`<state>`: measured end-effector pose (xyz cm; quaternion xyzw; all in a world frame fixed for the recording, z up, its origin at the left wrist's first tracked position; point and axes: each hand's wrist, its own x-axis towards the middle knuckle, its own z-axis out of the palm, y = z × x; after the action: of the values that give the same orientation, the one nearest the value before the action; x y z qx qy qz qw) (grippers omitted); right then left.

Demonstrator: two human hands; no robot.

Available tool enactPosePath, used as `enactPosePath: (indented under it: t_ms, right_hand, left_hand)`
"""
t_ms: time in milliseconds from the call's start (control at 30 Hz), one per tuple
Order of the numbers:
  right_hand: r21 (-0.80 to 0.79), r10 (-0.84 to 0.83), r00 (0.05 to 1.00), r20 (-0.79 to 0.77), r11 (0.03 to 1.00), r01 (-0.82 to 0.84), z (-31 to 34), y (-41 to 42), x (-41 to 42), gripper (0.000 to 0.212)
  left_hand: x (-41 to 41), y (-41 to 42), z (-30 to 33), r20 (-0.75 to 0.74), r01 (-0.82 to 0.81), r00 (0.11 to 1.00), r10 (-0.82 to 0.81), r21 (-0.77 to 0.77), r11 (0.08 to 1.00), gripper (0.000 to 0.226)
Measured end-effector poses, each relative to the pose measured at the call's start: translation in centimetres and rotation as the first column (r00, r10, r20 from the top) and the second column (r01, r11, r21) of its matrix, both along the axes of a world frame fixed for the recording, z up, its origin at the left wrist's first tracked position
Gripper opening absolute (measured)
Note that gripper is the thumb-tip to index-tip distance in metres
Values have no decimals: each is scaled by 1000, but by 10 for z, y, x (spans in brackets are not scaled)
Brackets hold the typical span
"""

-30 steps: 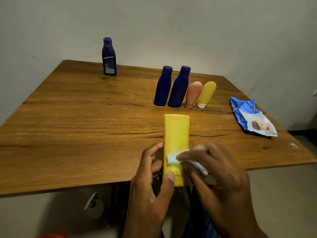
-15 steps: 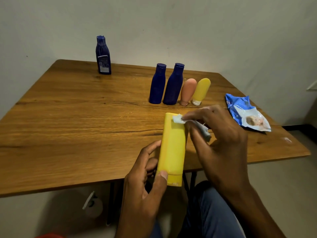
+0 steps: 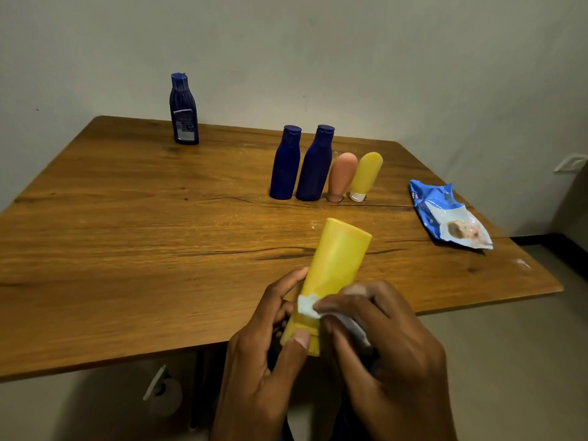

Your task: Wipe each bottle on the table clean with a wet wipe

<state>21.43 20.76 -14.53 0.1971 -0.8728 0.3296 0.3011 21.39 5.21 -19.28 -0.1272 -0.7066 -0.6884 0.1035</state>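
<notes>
**Yellows, Blues and Warm Wood**

The large bottle point(image 3: 337, 268) is plain bright yellow, and the wet wipe point(image 3: 308, 306) against it is white. The surface point(image 3: 127, 249) is honey-brown wood with dark grain streaks. Two bottles point(image 3: 285, 163) point(image 3: 315, 165) are solid deep blue; a third blue bottle point(image 3: 184, 111) carries a pale label panel. One small tube point(image 3: 342, 176) is peach-orange, the other point(image 3: 367, 175) yellow with a white cap. The wipes packet point(image 3: 445, 214) is blue and white. The wall point(image 3: 350, 52) is dull off-white.
</notes>
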Motion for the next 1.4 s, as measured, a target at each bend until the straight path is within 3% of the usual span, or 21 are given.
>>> enactPosePath:
  t_ms: [267, 533, 667, 800, 1000, 1133, 1400]
  right_hand:
    - [0, -90, 996, -23, 996, 90, 22, 16, -40, 25]
    - [11, 44, 999, -7, 999, -44, -12, -4, 9, 14]
    - [67, -43, 999, -22, 997, 45, 8, 8, -23, 18]
    - [10, -108, 993, -37, 994, 109, 30, 19, -53, 22]
    - [86, -14, 1000, -4, 996, 14, 1, 7, -15, 18]
    - [16, 1, 1000, 11, 1000, -1, -7, 1, -3, 17]
    - [-18, 11, 1000, 2, 1000, -11, -1, 2, -5, 18]
  left_hand:
    - [0, 0, -4, -6, -60, 998, 59, -46, 997, 56]
    - [-2, 1, -3, -48, -93, 995, 90, -80, 992, 60]
    - [0, 3, -4, -50, -95, 994, 92, -52, 994, 54]
    - [0, 3, -4, -64, -107, 993, 104, -43, 993, 58]
    - [0, 3, 1, -55, -111, 993, 109, -37, 993, 56]
    - [2, 3, 7, -31, -91, 996, 89, -66, 994, 52]
    - [7, 9, 8, -78, -242, 970, 230, -227, 944, 77]
